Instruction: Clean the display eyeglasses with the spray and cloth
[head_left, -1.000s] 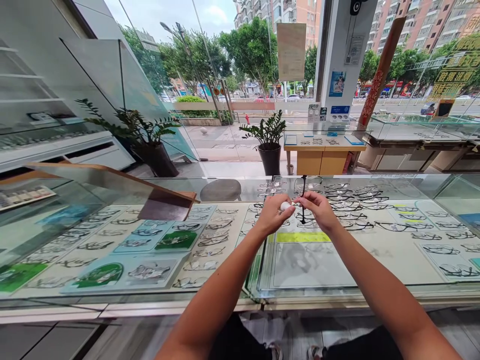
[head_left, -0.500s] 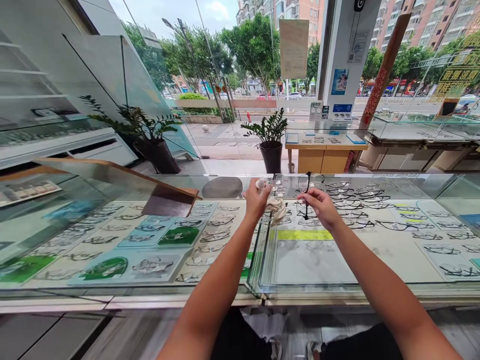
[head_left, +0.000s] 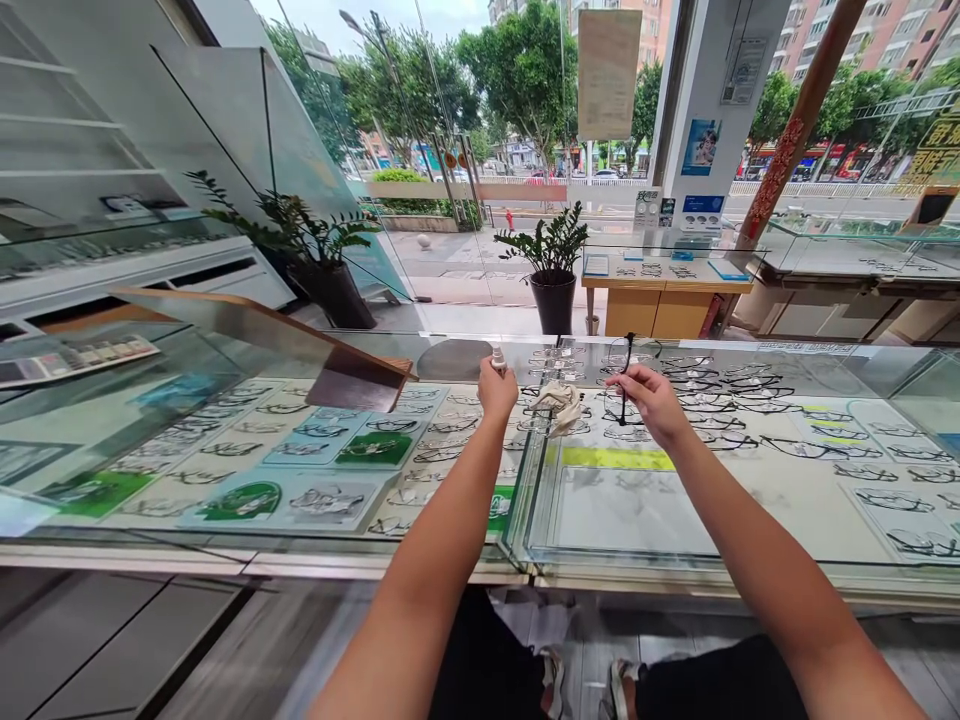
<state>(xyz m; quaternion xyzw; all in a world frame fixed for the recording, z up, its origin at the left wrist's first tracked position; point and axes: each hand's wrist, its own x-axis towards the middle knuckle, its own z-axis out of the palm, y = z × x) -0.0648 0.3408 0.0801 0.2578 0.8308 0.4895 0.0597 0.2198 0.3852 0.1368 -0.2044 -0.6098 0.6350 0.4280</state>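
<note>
In my left hand (head_left: pixel 496 388) is a small spray bottle (head_left: pixel 499 358), its pale nozzle end standing above my closed fingers. My right hand (head_left: pixel 651 398) pinches a pair of dark-framed eyeglasses (head_left: pixel 624 400), turned on edge so the frame runs up and down above the glass counter. A crumpled cream cloth (head_left: pixel 559 407) lies on the counter top between my hands, touched by neither. Several rows of eyeglasses (head_left: pixel 720 405) show right of my right hand.
The glass display counter (head_left: pixel 540 545) spans the view, with more eyeglasses inside. A brown tilted board (head_left: pixel 356 388) stands at left, near a round grey disc (head_left: pixel 456 354). Beyond the counter are a potted plant (head_left: pixel 553 300) and a small wooden display table (head_left: pixel 664 310).
My left hand has shifted slightly left, away from the cloth, with the spray bottle now upright. My right hand still holds the eyeglasses. The whole view has shifted a little.
</note>
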